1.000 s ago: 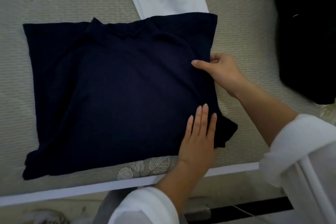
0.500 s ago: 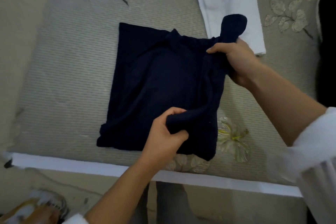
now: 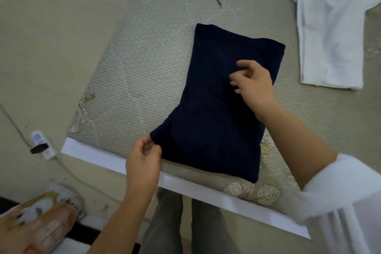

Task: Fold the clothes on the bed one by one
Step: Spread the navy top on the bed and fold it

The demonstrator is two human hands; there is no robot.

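While left hand (image 3: 143, 161) fingers pinch the navy garment (image 3: 210, 130), right hand (image 3: 254, 86) fingers spread.

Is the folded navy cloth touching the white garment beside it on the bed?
Apart. The head view shows a strip of bare bed cover between the navy cloth and the white garment.

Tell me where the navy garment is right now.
Head view: the navy garment lies folded near the front edge of the bed, left hand at its near-left corner, white garment to its upper right.
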